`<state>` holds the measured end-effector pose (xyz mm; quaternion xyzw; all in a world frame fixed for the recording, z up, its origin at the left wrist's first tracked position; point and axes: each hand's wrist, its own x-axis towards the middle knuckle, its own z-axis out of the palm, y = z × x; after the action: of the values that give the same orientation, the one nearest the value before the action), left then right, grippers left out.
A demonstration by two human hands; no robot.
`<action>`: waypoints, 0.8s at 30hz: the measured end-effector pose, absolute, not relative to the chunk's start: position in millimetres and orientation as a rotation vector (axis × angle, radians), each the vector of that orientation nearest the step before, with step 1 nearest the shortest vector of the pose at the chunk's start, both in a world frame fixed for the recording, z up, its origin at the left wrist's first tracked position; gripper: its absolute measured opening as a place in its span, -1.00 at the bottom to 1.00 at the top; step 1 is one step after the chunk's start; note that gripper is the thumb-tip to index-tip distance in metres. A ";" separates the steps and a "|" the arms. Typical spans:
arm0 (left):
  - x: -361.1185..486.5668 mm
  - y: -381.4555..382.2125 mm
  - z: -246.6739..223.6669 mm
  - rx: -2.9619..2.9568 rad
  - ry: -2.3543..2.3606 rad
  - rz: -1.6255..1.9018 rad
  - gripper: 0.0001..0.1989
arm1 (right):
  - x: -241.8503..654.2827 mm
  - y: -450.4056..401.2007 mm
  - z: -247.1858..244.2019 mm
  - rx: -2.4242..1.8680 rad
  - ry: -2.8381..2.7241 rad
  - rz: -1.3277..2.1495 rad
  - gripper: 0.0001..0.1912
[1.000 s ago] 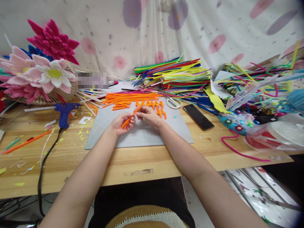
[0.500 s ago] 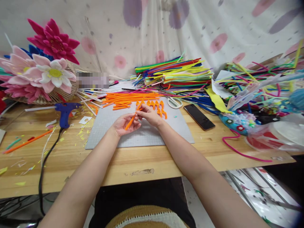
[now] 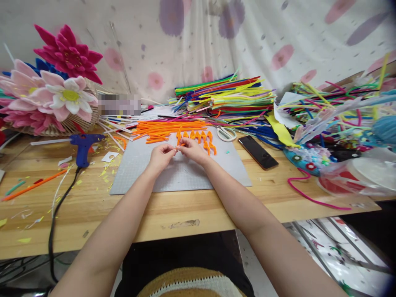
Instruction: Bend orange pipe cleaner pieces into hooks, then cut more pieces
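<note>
Both my hands meet over the grey cutting mat [image 3: 133, 175]. Between their fingertips is an orange pipe cleaner [image 3: 178, 135], one end sticking up and the rest mostly hidden by the fingers. My left hand [image 3: 161, 158] is closed in a pinch on it. My right hand [image 3: 194, 152] pinches it from the other side, thumb and fingers together. Just beyond my right hand lie several twisted orange pieces [image 3: 203, 136] in rows. Behind my left hand is a spread of straight orange pipe cleaners [image 3: 151, 133].
A blue glue gun [image 3: 83, 149] with a black cord lies on the left. White-handled scissors [image 3: 227, 134] and a phone [image 3: 258, 152] are to the right. Colourful pipe cleaner bundles [image 3: 225, 97] are piled behind; fuzzy flowers [image 3: 69, 97] stand at back left.
My left hand has turned from palm-up to a pinch, its fingertips now meeting my right hand's. The long orange strip seen across the fingers is now mostly hidden, with an end upright.
</note>
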<state>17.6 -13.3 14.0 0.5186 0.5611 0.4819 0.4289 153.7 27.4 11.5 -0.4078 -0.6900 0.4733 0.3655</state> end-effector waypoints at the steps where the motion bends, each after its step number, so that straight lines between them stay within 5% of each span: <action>1: 17.7 -14.7 13.9 1.417 1.456 1.227 -0.94 | 151.8 27.4 11.6 -1.098 -1.785 1.169 -0.86; 11: 17.9 -17.1 12.9 1.660 1.541 1.327 -0.97 | 144.0 28.0 6.2 -1.142 -1.745 0.958 -0.90; 18: 14.7 -14.3 23.9 0.752 1.072 1.170 -0.96 | 150.8 23.8 10.0 -0.813 -1.387 1.234 -0.46; 24: 7.3 -15.4 28.4 0.459 0.779 0.975 -0.86 | 157.8 27.0 13.6 -0.746 -1.726 1.207 -0.77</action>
<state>7.3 -15.4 28.4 0.2129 0.3615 0.4524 0.7870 157.8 27.0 13.6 -0.3002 -0.6944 0.4854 0.4382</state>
